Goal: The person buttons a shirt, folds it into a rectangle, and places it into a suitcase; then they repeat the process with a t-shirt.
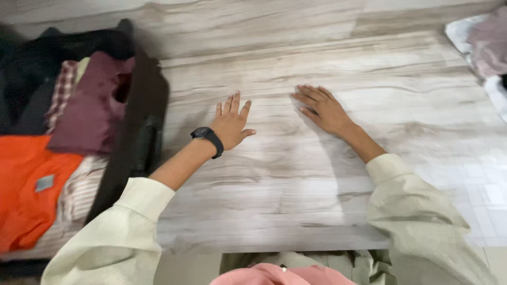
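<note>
My left hand [231, 122] lies flat, palm down, on the pale wood-grain floor [296, 200], fingers spread and holding nothing; a black watch [207, 138] is on its wrist. My right hand [323, 108] rests palm down a little to the right, fingers pointing up-left, also holding nothing. Both arms wear pale cream sleeves pushed up. An open dark suitcase [138, 132] lies just left of my left hand.
The suitcase holds folded clothes: a maroon garment [92, 105], an orange one [24, 184], a checked piece and striped cloth. A heap of light and pinkish fabric [483, 45] sits at the far right. Pink cloth [274, 275] lies in my lap.
</note>
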